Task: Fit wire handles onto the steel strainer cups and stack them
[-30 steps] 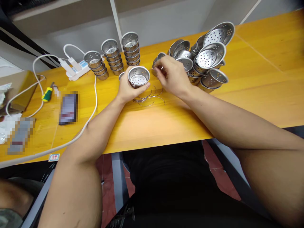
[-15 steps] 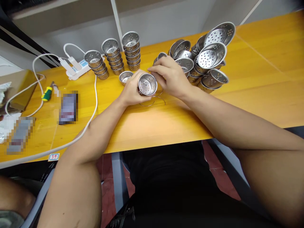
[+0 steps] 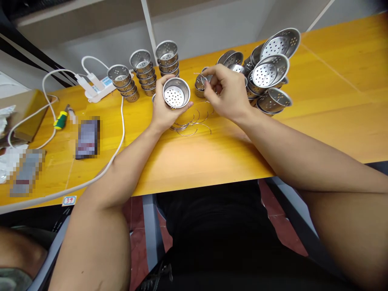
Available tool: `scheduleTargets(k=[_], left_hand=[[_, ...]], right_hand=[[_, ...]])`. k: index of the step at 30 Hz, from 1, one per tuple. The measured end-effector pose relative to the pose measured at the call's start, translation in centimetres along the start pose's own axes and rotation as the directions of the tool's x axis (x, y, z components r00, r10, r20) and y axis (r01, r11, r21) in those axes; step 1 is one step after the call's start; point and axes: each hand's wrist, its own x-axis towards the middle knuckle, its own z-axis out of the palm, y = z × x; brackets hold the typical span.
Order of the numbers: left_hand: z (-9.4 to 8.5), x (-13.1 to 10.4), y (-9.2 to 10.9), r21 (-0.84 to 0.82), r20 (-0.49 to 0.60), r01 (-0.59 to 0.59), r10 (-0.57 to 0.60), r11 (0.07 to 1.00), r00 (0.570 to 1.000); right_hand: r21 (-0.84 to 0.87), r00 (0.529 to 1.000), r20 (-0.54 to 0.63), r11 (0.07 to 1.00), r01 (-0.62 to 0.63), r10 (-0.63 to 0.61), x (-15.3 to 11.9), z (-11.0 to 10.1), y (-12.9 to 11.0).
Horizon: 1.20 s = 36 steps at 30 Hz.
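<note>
My left hand (image 3: 163, 106) is wrapped round a perforated metal cup (image 3: 176, 93), its open top tilted towards me. Between thumb and forefinger of my right hand (image 3: 227, 91) is a thin curved wire (image 3: 198, 74), held just right of the cup and apart from it. Below both hands, several curved wires (image 3: 185, 127) lie loose on the yellow table. Behind my right fingers stands a small perforated cup (image 3: 200, 83), partly hidden. My left hand mostly covers another cup on the table behind it.
Stacks of perforated cups (image 3: 141, 66) stand at the back left. Larger perforated cups (image 3: 269, 72) are piled at the right. A power strip (image 3: 100, 89) with white cables, a green-yellow tool handle (image 3: 61, 120) and two blurred dark items lie to the left. The front table edge (image 3: 200, 186) is near my lap.
My left hand has turned the cup and moved it left and up. The right hand has drawn away to the right, and a wire now shows in its fingers.
</note>
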Motion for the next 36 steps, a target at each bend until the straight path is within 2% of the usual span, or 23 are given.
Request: scheduleTargets(k=[4,8,14,21,26,36], left_hand=[[0.3,0.0,-1.1,-0.041,-0.012,-0.013,0.012,0.999,1.000],[0.4,-0.3,-1.4,-0.047,0.011,0.005,-0.005,0.999,1.000],[0.1,-0.3,-0.6,-0.038,0.072,-0.007,0.010,0.999,0.997],[0.3,-0.5,0.4,-0.034,0.142,-0.046,0.050,0.998,0.989],[0.5,-0.8,1.7,-0.052,0.222,-0.025,0.036,0.998,0.974],[0.5,-1.1,1.8,-0.040,0.230,-0.029,0.037,0.999,0.972]], right_hand=[[0.020,1.000,0.001,0.999,-0.031,0.031,-0.4,0.2,-1.2],[0.051,0.999,-0.033,0.998,-0.031,0.033,-0.6,0.3,-1.9],[0.109,0.999,-0.005,0.994,-0.031,0.032,-0.6,0.9,-0.8],[0.176,1.000,0.015,0.984,-0.013,0.011,-0.5,1.5,-1.7],[0.173,0.999,-0.003,0.984,-0.035,0.036,-0.6,2.3,-0.8],[0.156,0.998,0.010,0.986,-0.066,0.065,-0.8,2.7,-0.9]])
